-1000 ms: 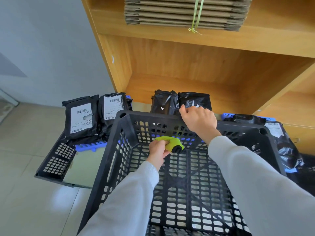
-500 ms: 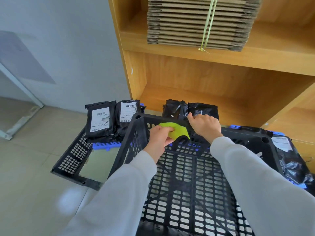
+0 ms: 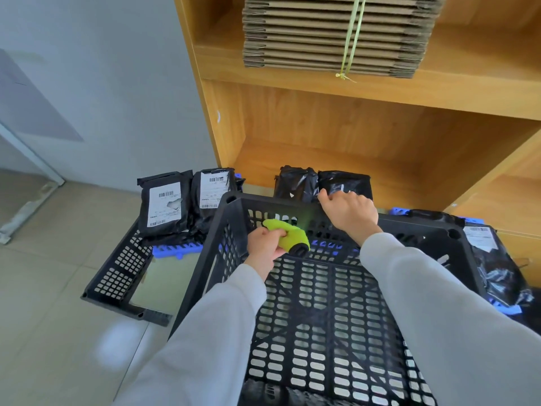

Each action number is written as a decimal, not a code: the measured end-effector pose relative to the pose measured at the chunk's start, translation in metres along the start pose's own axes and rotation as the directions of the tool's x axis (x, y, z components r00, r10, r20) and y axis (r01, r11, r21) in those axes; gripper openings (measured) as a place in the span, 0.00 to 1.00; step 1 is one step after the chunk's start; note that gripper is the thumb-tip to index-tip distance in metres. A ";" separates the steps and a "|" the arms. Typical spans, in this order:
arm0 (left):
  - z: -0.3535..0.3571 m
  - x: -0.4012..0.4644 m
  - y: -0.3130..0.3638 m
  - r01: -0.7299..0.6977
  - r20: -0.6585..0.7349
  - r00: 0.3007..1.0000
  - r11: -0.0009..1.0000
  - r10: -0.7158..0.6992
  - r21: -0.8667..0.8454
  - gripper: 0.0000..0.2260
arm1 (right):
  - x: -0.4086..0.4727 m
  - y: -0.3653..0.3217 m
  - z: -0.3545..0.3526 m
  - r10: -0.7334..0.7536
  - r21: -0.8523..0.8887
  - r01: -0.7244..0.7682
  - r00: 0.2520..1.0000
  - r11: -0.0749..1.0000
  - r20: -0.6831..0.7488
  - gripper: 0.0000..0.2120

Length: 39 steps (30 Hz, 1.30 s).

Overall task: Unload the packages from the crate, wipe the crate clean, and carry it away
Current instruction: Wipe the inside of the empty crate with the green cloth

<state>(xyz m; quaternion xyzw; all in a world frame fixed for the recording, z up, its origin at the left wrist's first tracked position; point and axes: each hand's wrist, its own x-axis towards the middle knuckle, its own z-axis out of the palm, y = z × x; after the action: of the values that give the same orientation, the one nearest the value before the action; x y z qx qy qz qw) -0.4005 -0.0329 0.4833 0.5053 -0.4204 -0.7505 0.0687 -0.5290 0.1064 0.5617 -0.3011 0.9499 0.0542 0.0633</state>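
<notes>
Both hands [image 3: 265, 244] at crate [image 3: 322, 317] rim.

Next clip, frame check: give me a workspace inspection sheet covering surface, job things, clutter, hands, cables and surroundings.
Surface: tiled floor, a light patch reflecting on it.
Job's things: black crate holds no packages; green cloth is at its far wall. Labelled packages stand on a flattened crate to the left; more packages behind the crate and at the right.
Clutter: blue plastic piece under the left packages.
Hands: left hand holds the cloth; right hand has its grip on the crate's far rim.
Cables: nothing seen.
Surroundings: wooden shelf with a tied stack of flat cardboard; grey wall.
</notes>
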 end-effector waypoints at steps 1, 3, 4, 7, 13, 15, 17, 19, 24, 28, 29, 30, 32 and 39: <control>-0.001 0.003 -0.003 0.021 -0.002 1.000 1.000 -0.021 -0.002 0.09 | 0.000 0.000 0.000 -0.007 -0.011 0.007 1.000 1.000 0.001 0.19; -0.004 0.012 -0.010 0.072 -0.006 0.997 0.997 -0.072 -0.015 0.08 | -0.001 -0.001 -0.001 -0.021 -0.023 0.022 1.000 1.000 0.016 0.20; -0.005 0.017 -0.013 0.093 -0.009 0.996 0.996 -0.093 -0.020 0.08 | -0.001 -0.002 -0.003 -0.027 -0.029 0.027 0.999 0.999 0.021 0.21; -0.009 0.031 -0.025 0.127 -0.036 0.991 0.992 -0.127 -0.010 0.08 | -0.002 -0.004 -0.004 -0.059 -0.045 0.059 0.998 0.997 0.008 0.31; -0.014 0.054 -0.045 0.157 -0.097 0.984 0.986 -0.151 0.058 0.09 | 0.002 0.000 0.000 -0.039 -0.081 0.042 0.999 0.996 0.038 0.22; -0.015 0.061 -0.052 0.161 -0.117 0.981 0.984 -0.152 0.070 0.09 | 0.003 0.000 0.000 -0.016 -0.067 0.018 1.000 0.998 0.026 0.20; -0.015 0.068 -0.057 0.175 -0.131 0.978 0.982 -0.164 0.078 0.10 | 0.002 0.000 -0.001 -0.092 -0.158 0.094 0.996 0.983 0.018 0.26; -0.017 0.075 -0.063 0.185 -0.153 0.974 0.978 -0.169 0.098 0.08 | 0.000 -0.001 -0.003 -0.160 -0.204 0.163 0.987 0.965 0.031 0.34; -0.015 0.082 -0.069 0.185 -0.221 0.963 0.974 -0.153 0.134 0.05 | 0.004 0.002 -0.002 -0.176 -0.195 0.177 0.984 0.965 0.024 0.32; -0.010 0.084 -0.067 0.183 -0.233 0.962 0.967 -0.139 0.175 0.03 | 0.003 0.001 -0.001 -0.102 -0.155 0.102 0.995 0.983 0.010 0.21; -0.010 0.084 -0.067 0.179 -0.234 0.963 0.964 -0.131 0.197 0.07 | 0.003 0.001 -0.002 -0.062 -0.121 0.063 0.998 0.991 0.013 0.21; -0.011 0.082 -0.066 0.170 -0.227 0.966 0.962 -0.121 0.213 0.10 | 0.003 0.000 -0.003 -0.050 -0.114 0.052 0.999 0.992 0.021 0.22; -0.011 0.078 -0.065 0.136 -0.212 0.974 0.957 -0.082 0.257 0.13 | 0.000 -0.002 -0.005 -0.095 -0.175 0.099 0.995 0.980 0.031 0.23; -0.012 0.053 -0.040 0.039 -0.167 0.986 0.973 0.000 0.229 0.14 | -0.006 -0.004 -0.014 -0.130 -0.206 0.138 0.990 0.969 0.049 0.34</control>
<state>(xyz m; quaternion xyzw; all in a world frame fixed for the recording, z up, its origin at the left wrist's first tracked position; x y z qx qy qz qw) -0.4030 -0.0418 0.4166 0.5748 -0.4928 -0.6522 0.0370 -0.5226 0.1043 0.5765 -0.3685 0.9152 0.1546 0.0512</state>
